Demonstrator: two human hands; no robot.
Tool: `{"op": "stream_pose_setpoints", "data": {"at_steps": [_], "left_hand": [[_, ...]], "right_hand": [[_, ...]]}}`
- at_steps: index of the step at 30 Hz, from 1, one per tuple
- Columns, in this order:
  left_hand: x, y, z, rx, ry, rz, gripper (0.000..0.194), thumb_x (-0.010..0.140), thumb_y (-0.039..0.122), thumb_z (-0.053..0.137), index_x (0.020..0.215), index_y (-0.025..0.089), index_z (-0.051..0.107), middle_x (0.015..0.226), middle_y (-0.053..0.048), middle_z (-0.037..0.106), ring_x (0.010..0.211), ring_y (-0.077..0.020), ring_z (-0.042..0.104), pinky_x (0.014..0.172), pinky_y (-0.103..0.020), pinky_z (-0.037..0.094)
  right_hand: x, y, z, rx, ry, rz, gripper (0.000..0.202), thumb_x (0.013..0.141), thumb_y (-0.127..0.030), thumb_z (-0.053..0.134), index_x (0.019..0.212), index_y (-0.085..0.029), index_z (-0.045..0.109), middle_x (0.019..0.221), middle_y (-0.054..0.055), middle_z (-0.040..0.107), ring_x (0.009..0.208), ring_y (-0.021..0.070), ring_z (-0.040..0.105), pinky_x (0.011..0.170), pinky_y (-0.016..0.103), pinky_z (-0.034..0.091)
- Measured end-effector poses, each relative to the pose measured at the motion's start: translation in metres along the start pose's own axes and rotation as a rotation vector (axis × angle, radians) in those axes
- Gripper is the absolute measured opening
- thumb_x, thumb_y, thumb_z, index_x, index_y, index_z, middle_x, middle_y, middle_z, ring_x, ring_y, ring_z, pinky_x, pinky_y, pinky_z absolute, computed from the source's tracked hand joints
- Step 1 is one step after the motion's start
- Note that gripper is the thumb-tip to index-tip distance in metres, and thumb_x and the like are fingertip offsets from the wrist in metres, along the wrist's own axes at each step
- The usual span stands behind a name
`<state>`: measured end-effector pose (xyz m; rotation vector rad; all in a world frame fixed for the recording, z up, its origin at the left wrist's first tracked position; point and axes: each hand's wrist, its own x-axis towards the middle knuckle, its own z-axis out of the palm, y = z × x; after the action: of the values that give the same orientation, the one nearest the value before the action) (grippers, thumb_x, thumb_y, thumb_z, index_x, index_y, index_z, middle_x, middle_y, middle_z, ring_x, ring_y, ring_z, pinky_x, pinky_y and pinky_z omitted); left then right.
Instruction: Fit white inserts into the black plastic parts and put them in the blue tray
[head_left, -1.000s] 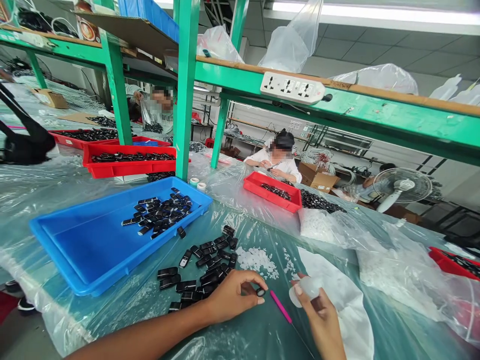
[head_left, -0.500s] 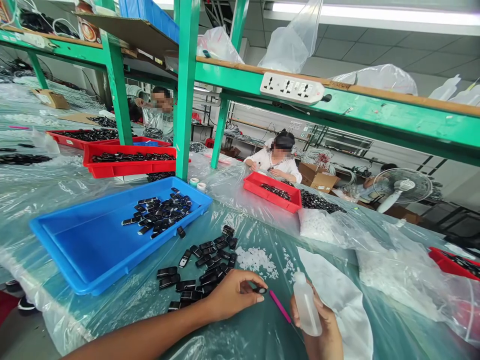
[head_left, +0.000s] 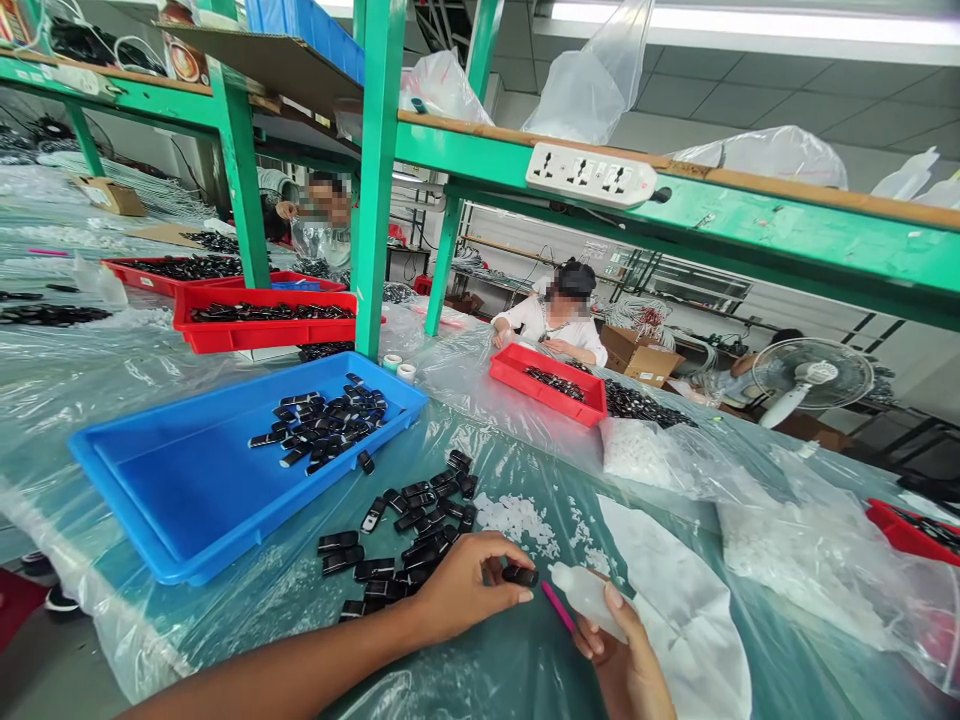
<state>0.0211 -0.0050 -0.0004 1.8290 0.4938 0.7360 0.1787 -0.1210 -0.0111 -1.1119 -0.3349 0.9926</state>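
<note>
Between the thumb and fingers of my left hand is a small black plastic piece. My right hand grips a translucent squeeze bottle, tilted so its nozzle points left toward that piece, with a small gap between them. Under the bottle lies a pink stick, partly hidden by my right hand. A heap of similar black pieces rests on the plastic-covered table just beyond my left hand. Small white bits are scattered behind the two hands.
A blue tray holding more black pieces stands at the left. Red trays sit behind it. On the right are a white sheet and bags of white bits. A green shelf frame rises ahead. A person sits across the table.
My right hand has tipped the bottle from nearly upright to leaning left, bringing its nozzle nearer the black piece. My left hand has turned the piece slightly.
</note>
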Motion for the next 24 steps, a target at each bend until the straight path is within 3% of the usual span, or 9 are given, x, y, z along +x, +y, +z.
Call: {"op": "stream_pose_setpoints", "data": {"at_steps": [8,14,18,24], "left_hand": [[0.000,0.000,-0.001,0.017,0.030,0.045,0.022,0.073,0.029,0.068,0.091,0.017,0.070,0.084,-0.005,0.064,0.075,-0.0154,0.057,0.065,-0.022,0.045],[0.000,-0.003,-0.001,0.048,-0.018,0.047,0.024,0.075,0.032,0.065,0.095,0.019,0.070,0.090,-0.006,0.064,0.077,-0.0166,0.058,0.066,-0.022,0.046],[-0.001,-0.004,-0.002,0.107,-0.040,0.036,0.024,0.076,0.033,0.065,0.095,0.020,0.071,0.089,-0.006,0.064,0.074,-0.0159,0.058,0.064,-0.022,0.044],[-0.001,0.002,-0.004,0.144,-0.069,-0.015,0.027,0.077,0.039,0.063,0.096,0.021,0.071,0.089,-0.006,0.065,0.073,-0.0162,0.058,0.062,-0.021,0.044]], "right_hand": [[0.000,-0.001,0.000,-0.223,0.034,-0.059,0.046,0.063,-0.052,0.070,0.090,-0.016,0.064,0.046,-0.004,0.046,0.046,0.0116,0.039,0.047,0.025,0.032],[-0.004,-0.005,0.002,-0.413,0.044,-0.172,0.045,0.060,-0.055,0.070,0.084,-0.016,0.066,0.051,-0.002,0.051,0.048,0.0120,0.040,0.044,0.023,0.030],[-0.010,-0.010,0.008,-0.506,0.060,-0.217,0.045,0.060,-0.056,0.070,0.083,-0.017,0.065,0.068,0.002,0.062,0.060,0.0153,0.050,0.051,0.023,0.037],[-0.016,-0.013,0.013,-0.534,0.075,-0.270,0.043,0.058,-0.056,0.071,0.080,-0.019,0.065,0.077,0.004,0.066,0.072,0.0205,0.057,0.062,0.025,0.045]]}}
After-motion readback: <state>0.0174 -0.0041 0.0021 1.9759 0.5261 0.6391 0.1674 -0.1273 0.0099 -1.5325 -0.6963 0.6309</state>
